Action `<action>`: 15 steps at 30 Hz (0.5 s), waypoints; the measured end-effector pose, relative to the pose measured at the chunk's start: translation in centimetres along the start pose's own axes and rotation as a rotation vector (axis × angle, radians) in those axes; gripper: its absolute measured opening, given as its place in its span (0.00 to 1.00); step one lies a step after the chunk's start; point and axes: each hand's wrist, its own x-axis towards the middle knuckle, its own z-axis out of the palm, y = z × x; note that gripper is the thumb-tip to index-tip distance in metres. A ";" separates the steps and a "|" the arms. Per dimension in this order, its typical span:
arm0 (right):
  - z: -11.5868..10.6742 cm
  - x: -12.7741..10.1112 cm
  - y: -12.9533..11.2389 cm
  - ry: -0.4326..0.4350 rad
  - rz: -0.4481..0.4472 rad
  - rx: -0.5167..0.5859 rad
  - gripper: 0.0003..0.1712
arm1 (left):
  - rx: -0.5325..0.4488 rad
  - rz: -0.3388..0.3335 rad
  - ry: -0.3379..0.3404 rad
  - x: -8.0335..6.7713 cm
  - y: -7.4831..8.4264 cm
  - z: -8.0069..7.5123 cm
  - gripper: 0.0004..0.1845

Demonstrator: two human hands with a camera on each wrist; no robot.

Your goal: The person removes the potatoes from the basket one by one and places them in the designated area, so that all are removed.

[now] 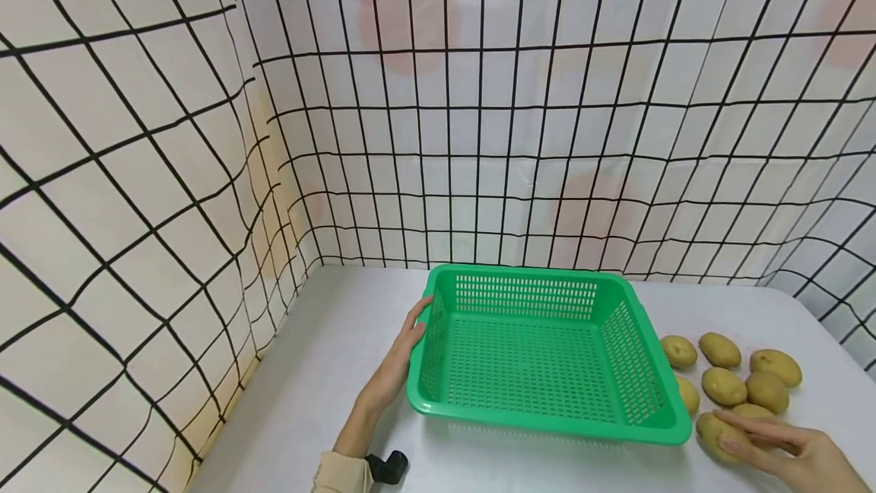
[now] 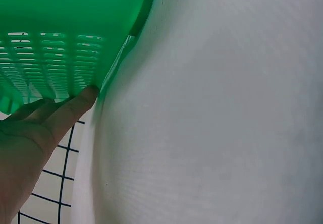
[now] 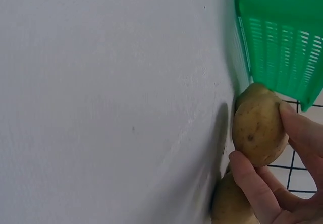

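A green plastic basket (image 1: 534,360) with slotted walls stands on the white table, with nothing inside it. My left hand (image 1: 397,356) rests against its left side; in the left wrist view, extended fingers (image 2: 70,110) touch the slotted outer wall. Off the basket's front right corner, my right hand (image 1: 797,451) pinches a potato (image 1: 715,436) between thumb and fingers. The right wrist view shows this potato (image 3: 260,128) close over the tabletop, a second potato (image 3: 232,201) near the fingers. Several more potatoes (image 1: 724,386) lie loosely grouped right of the basket.
White walls crossed by a black wire grid (image 1: 486,109) rise behind the table and along both sides. The white tabletop (image 1: 328,326) extends left of the basket. A small black device (image 1: 388,468) sits at my left wrist by the beige sleeve.
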 end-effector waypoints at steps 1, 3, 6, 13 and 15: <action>0.2 0.0 0.0 0.004 -0.006 -0.013 0.48 | 0.001 -0.001 -0.001 0.0 0.0 0.0 0.27; 0.7 0.0 -0.2 0.018 -0.007 -0.023 0.49 | 0.002 -0.004 -0.003 0.0 0.0 0.0 0.27; 1.5 0.0 -0.1 0.053 -0.009 -0.035 0.49 | 0.004 -0.007 -0.002 0.1 -0.1 0.1 0.27; 2.2 0.1 -0.1 0.106 0.054 -0.015 0.54 | 0.006 -0.007 0.002 0.1 0.0 0.0 0.27; 2.4 0.0 -0.3 0.107 0.060 0.004 0.54 | 0.005 -0.005 0.006 0.1 0.0 0.0 0.27</action>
